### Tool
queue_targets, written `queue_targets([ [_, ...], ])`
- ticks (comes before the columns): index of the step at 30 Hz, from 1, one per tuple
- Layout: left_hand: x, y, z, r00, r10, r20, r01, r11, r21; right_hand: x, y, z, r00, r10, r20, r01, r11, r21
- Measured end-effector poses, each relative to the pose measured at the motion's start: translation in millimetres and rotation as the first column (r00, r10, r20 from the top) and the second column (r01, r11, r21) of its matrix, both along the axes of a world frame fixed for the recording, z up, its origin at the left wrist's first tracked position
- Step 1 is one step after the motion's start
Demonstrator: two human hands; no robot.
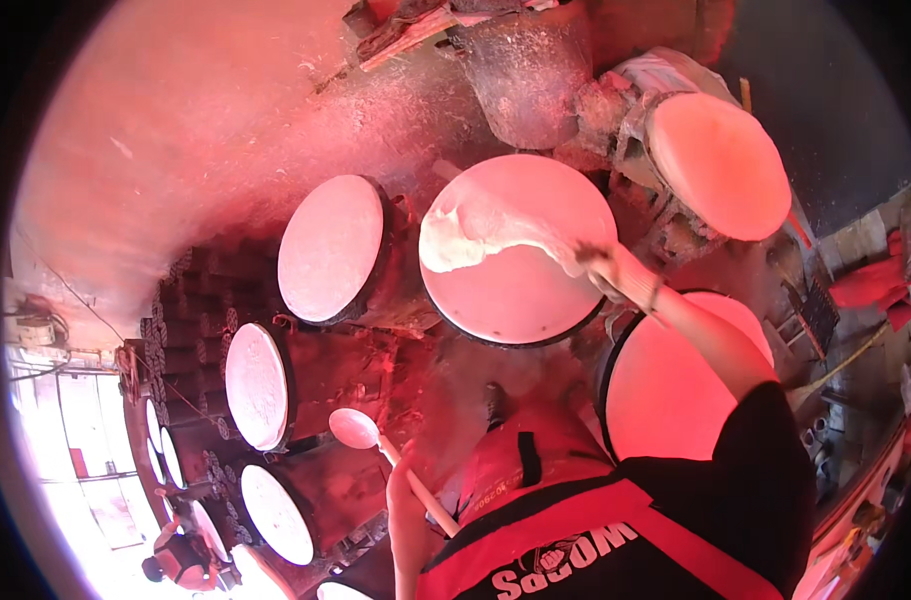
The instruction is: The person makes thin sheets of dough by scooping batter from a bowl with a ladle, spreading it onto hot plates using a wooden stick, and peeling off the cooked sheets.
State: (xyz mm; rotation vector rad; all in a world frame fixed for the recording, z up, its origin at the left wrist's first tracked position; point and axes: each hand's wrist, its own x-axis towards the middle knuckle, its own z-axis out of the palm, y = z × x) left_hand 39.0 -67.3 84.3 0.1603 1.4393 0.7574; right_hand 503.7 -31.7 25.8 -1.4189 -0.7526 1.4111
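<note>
My right hand (604, 265) is closed at the right rim of a round pan (516, 308) filled with smooth pale liquid. From its fingers a whitish, wrinkled film (486, 238) stretches leftward over the liquid's surface. Whether the fingers also grip a tool there is hard to make out. Lower down, my left hand (404, 490) is wrapped round the long handle of a ladle (356, 429). The ladle's round head points up and left, away from the pans, in front of my red apron (536, 450).
More round pans of pale liquid stand around: one at left (331, 250), one under my right forearm (666, 390), one at far right (721, 165). A tall bucket (528, 75) is beyond the middle pan. At lower left, another person (184, 558) is by further pans.
</note>
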Motion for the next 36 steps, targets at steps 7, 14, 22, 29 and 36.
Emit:
queue_targets([
  [7, -56.2, 18.7, -36.3, 0.992, -0.082, 0.092, 0.083, 0.997, -0.007, -38.4, -77.7, 20.4, 0.974, 0.221, -0.050, -0.226, 0.944, -0.240],
  [14, -24.7, 66.3, -21.7, 0.964, -0.261, 0.051, 0.259, 0.965, 0.048, -131.0, -92.1, -1.6, 0.772, -0.596, -0.222, 0.604, 0.796, -0.039],
  [22, -82.4, 109.0, -42.7, 0.814, -0.580, -0.018, 0.573, 0.798, 0.186, -241.6, -132.8, 15.7, 0.939, -0.310, -0.147, 0.289, 0.946, -0.147],
  [29, -183.3, 105.6, -70.6, 0.816, -0.578, 0.008, 0.562, 0.796, 0.224, -357.4, -46.8, -32.1, 0.727, -0.536, -0.430, 0.643, 0.751, 0.151],
  [36, -242.4, 74.0, -33.7, 0.924, -0.375, -0.072, 0.381, 0.888, 0.256, -381.7, 213.2, -90.0, 0.561, -0.731, -0.390, 0.819, 0.559, 0.131],
])
